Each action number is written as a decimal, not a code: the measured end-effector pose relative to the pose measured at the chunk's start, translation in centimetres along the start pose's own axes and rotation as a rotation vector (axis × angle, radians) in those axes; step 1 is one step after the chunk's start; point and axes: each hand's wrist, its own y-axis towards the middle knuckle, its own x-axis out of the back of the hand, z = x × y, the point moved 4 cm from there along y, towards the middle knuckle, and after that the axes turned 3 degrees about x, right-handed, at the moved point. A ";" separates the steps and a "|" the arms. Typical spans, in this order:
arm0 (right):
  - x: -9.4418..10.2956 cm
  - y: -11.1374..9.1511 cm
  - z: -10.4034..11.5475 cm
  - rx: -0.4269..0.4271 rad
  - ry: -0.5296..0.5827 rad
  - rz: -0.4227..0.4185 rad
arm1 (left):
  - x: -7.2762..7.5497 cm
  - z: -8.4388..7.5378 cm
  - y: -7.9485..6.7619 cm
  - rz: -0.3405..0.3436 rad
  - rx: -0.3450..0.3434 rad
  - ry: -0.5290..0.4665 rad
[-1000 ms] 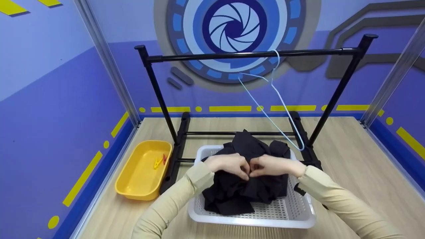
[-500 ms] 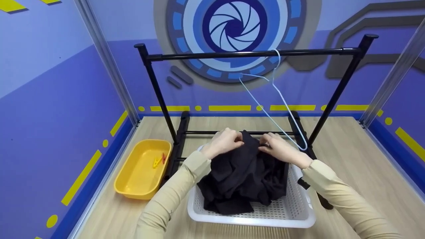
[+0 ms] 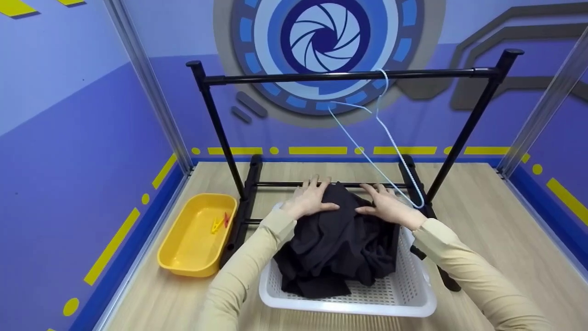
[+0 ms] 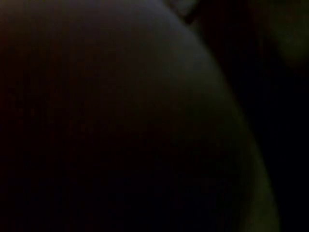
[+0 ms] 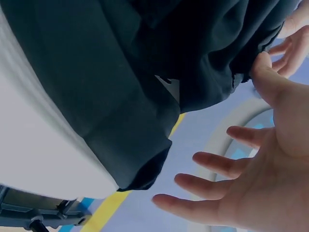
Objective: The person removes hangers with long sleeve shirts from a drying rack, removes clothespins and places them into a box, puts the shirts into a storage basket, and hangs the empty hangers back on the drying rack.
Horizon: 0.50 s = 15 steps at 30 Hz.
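A crumpled black cloth [image 3: 342, 239] is heaped in the white plastic basket [image 3: 349, 305]; its folds hide what kind of article it is. At the pile's far left side, my left hand [image 3: 308, 198] has its fingers spread, the thumb lying over the cloth. Opposite it, my right hand [image 3: 388, 208] also has its fingers spread. In the right wrist view, the right hand [image 5: 270, 164] has straight, separated fingers, and its thumb tip meets the edge of the black cloth [image 5: 130, 106]. The left wrist view is too dark and blurred to make out.
A black clothes rack [image 3: 321, 78] stands behind and around the basket. From its bar hangs a light blue wire hanger [image 3: 390, 138], its lower corner near my right hand. On the left sits a yellow tray [image 3: 190, 243] holding a yellow clip [image 3: 216, 225] and a red clip [image 3: 226, 219].
My hands were close together over the cloth with fingers curled. They have moved apart and away from me to the pile's far side, and their fingers have spread.
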 end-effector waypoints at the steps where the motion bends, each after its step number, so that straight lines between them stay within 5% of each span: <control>1: -0.1 0.0 0.0 -0.001 -0.007 0.010 | -0.3 0.0 0.0 0.013 0.005 -0.006; 9: -1.0 0.1 -0.5 -0.065 -0.060 0.079 | -1.7 0.1 -0.1 0.097 0.011 -0.035; 15: -1.1 0.0 -0.9 -0.080 -0.084 0.085 | -1.7 -0.4 -0.2 0.085 -0.037 0.004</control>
